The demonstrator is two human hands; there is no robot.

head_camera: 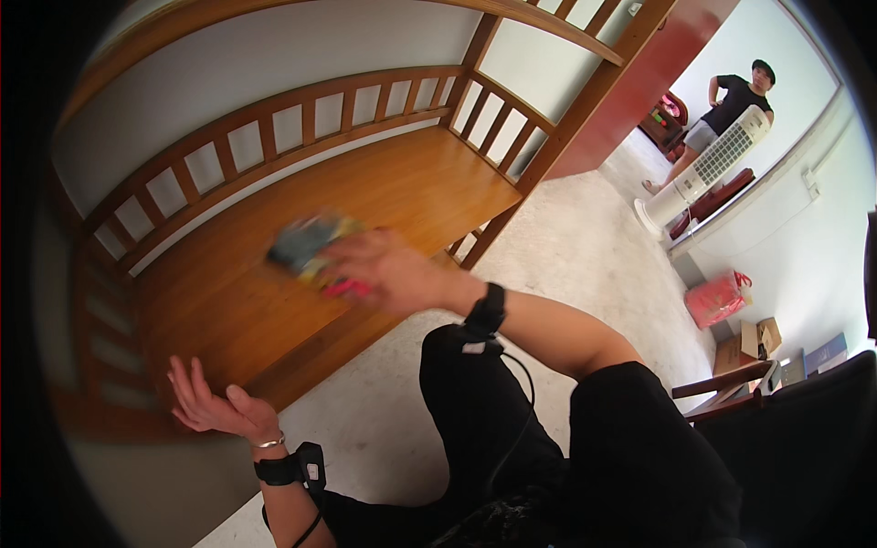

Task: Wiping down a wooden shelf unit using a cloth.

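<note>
A wooden bunk bed's lower platform (pixel 425 178) stretches before me, its varnished boards bare of bedding. Over its middle, my right hand (pixel 384 274) is blurred, with a multicoloured cloth (pixel 305 240) under its fingers. The cloth shows grey, yellow and pink patches. My left hand (pixel 223 404) is by the platform's near left end, palm up and fingers apart, holding nothing; whether it touches the wood I cannot tell. Both wrists carry black straps with small devices and cables.
Slatted rails (pixel 267 140) border the platform; an upper beam (pixel 548 20) crosses above. A person (pixel 736 103) stands far right behind a white tower fan (pixel 712 164). A red bag (pixel 718 299), a cardboard box (pixel 736 353) and a black chair (pixel 788 425) are at right.
</note>
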